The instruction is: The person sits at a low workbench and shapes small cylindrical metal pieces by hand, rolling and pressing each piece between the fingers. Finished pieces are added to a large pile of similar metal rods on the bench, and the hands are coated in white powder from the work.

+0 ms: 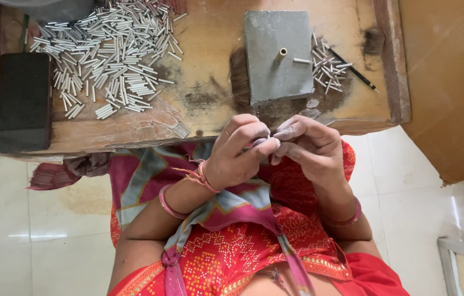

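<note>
1. Clearly, both hands meet just below the worn wooden bench (199,118) edge: left hand (237,153) and right hand (311,148) curl closed, fingertips pinching one small silvery piece (269,141), mostly hidden.
2. Heaped short silver metal tubes (108,60) lie well apart on the bench.
3. A square grey metal block (277,55) carries a brass peg (280,55).
4. Held over the lap, the piece could slip and fall into the red cloth.
</note>
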